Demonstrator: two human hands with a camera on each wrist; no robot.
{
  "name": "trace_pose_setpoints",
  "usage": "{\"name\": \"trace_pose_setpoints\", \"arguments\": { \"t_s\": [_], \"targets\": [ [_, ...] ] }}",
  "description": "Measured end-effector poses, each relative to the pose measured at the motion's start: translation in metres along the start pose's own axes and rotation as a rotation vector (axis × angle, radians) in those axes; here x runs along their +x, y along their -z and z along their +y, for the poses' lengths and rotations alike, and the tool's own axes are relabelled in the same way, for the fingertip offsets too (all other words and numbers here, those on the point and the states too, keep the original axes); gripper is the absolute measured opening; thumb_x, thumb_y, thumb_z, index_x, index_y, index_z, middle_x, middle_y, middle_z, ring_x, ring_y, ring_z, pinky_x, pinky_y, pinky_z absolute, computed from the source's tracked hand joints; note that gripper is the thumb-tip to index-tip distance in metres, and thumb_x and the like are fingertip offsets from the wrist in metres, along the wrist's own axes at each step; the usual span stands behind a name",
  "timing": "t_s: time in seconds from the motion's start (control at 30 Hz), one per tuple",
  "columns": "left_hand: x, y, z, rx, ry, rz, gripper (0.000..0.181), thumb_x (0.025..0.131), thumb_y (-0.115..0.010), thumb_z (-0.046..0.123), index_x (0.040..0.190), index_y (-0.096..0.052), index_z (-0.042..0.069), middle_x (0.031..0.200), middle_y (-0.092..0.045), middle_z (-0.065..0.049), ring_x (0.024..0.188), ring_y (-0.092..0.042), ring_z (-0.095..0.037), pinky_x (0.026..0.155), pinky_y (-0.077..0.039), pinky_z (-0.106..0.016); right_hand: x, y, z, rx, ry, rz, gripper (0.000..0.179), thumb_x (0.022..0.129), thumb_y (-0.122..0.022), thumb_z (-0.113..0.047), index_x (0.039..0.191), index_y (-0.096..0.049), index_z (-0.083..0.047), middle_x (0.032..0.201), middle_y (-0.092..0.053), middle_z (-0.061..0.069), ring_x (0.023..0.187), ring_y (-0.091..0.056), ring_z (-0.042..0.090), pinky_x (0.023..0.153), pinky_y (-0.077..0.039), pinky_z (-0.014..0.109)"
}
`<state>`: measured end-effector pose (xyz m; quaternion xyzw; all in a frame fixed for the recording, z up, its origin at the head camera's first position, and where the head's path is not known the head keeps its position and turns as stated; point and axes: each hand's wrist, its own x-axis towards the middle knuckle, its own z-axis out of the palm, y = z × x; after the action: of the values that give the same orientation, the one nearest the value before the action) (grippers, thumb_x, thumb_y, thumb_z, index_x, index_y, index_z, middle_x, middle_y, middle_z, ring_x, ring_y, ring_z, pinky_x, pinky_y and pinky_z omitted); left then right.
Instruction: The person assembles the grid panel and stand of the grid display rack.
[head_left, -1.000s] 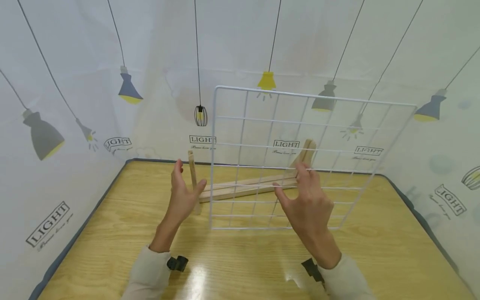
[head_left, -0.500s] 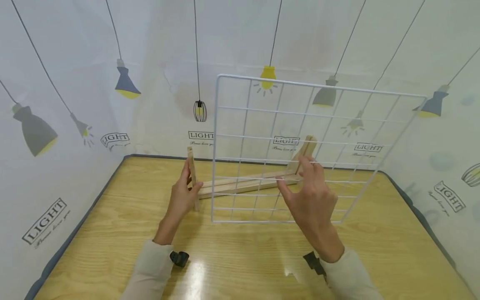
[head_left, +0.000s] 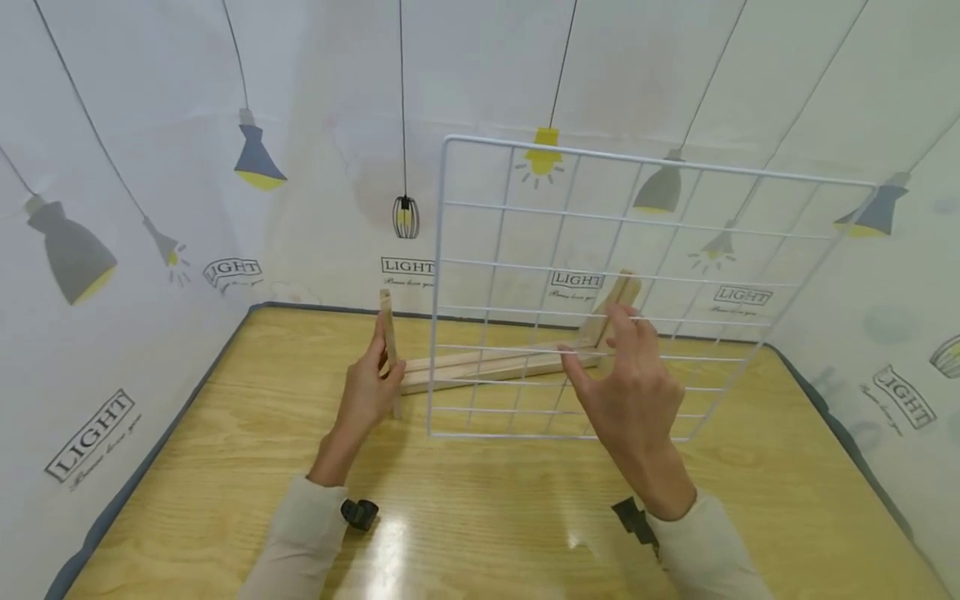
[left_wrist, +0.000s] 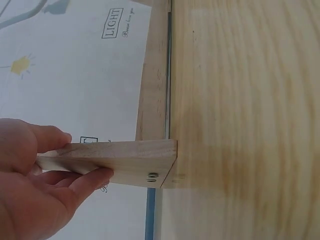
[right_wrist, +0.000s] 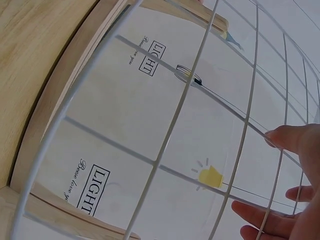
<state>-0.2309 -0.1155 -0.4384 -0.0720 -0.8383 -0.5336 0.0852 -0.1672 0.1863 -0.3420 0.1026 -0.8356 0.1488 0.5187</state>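
My left hand (head_left: 369,383) pinches the left upright of a pale wooden stand (head_left: 480,372), thumb on one face and fingers on the other. In the left wrist view that upright (left_wrist: 125,160) shows two dark screw heads near its lower end. My right hand (head_left: 637,387) holds a white wire grid panel (head_left: 437,283) tilted in front of the stand. Thumb and fingers (right_wrist: 260,215) hook around its wires in the right wrist view. Behind the grid, the stand's right upright (head_left: 626,287) and grooved base beams show through the mesh.
A wood-grain table (head_left: 480,508) lies under everything. Around it stands a white backdrop (head_left: 330,208) printed with lamps and the word LIGHT, close behind the stand. A dark edge strip runs along the table's back and sides.
My left hand, one second ago open beside the left upright, has closed its fingers and thumb on it. The grid has shifted slightly up and right in view, still in my right hand.
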Motion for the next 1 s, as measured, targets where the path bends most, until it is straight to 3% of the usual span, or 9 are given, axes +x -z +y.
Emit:
{"name": "trace_pose_setpoints", "arguments": {
  "t_s": [0.33, 0.57, 0.77, 1.0],
  "targets": [
    [-0.002, -0.007, 0.002, 0.030, -0.027, 0.004, 0.075, 0.100, -0.054, 0.010, 0.160, -0.010, 0.018, 0.149, -0.034, -0.034, 0.129, -0.049, -0.041, 0.077, -0.061, -0.038, 0.012, 0.003, -0.001, 0.000, 0.011, 0.035, 0.065, 0.073, -0.084, -0.033, 0.124, -0.061, -0.001, 0.097, -0.065, 0.019, 0.069, -0.072, 0.028, 0.032, -0.025, 0.030],
    [-0.005, -0.011, 0.001, 0.037, -0.093, 0.007, 0.076, 0.098, -0.056, 0.005, 0.160, -0.013, 0.015, 0.148, -0.038, -0.029, 0.128, -0.050, -0.041, 0.082, -0.060, -0.038, 0.021, 0.004, -0.003, 0.014, 0.029, 0.052, 0.064, 0.074, -0.085, -0.033, 0.125, -0.061, -0.001, 0.114, -0.066, 0.018, 0.074, -0.073, 0.029, 0.032, -0.029, 0.031],
    [-0.007, -0.016, 0.002, 0.031, -0.135, -0.009, 0.074, 0.098, -0.057, 0.003, 0.159, -0.016, 0.012, 0.147, -0.041, -0.029, 0.126, -0.052, -0.041, 0.067, -0.058, -0.027, 0.028, 0.005, -0.006, 0.023, 0.019, 0.056, 0.063, 0.075, -0.083, -0.034, 0.125, -0.061, -0.002, 0.114, -0.066, 0.018, 0.075, -0.072, 0.029, 0.032, -0.032, 0.034],
    [-0.008, -0.021, 0.002, 0.021, -0.177, 0.010, 0.077, 0.092, -0.060, -0.004, 0.158, -0.022, 0.008, 0.143, -0.042, -0.033, 0.122, -0.054, -0.043, 0.085, -0.058, -0.042, 0.034, 0.005, -0.008, 0.018, 0.022, 0.053, 0.065, 0.076, -0.084, -0.035, 0.126, -0.060, -0.002, 0.115, -0.066, 0.018, 0.075, -0.073, 0.029, 0.032, -0.030, 0.031]
  ]
}}
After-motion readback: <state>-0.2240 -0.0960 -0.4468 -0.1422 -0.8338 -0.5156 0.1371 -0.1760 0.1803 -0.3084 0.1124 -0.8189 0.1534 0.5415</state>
